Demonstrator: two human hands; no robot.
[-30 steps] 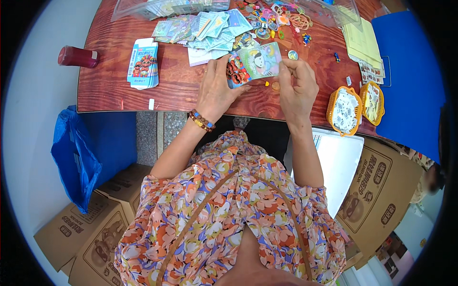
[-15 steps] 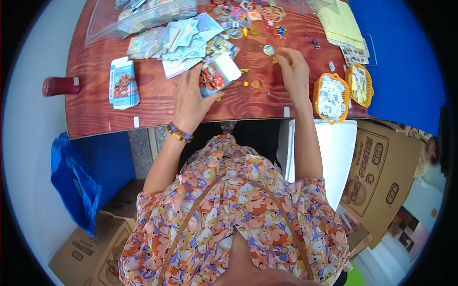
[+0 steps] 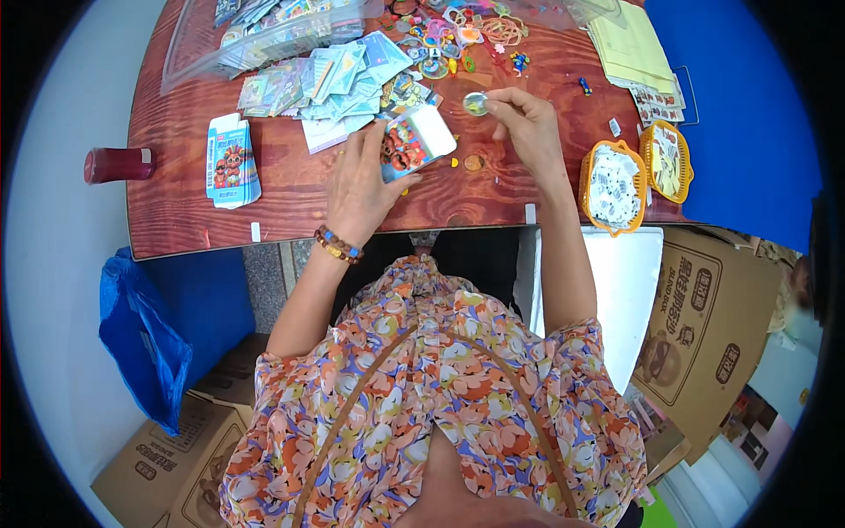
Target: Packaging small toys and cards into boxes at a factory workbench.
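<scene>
Curled left hand (image 3: 359, 180) holds a box (image 3: 407, 151), likely light, squashy: grip its sides softly. Right hand (image 3: 531, 132) pinches a disc (image 3: 473, 104).

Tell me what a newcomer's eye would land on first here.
Probably the bright floral top, filling the lower middle. Above it, over the red-brown table, the left hand holds a small illustrated box and the right hand a round disc. Beyond lie heaped pale cards and, to their right, colourful trinkets.
</scene>
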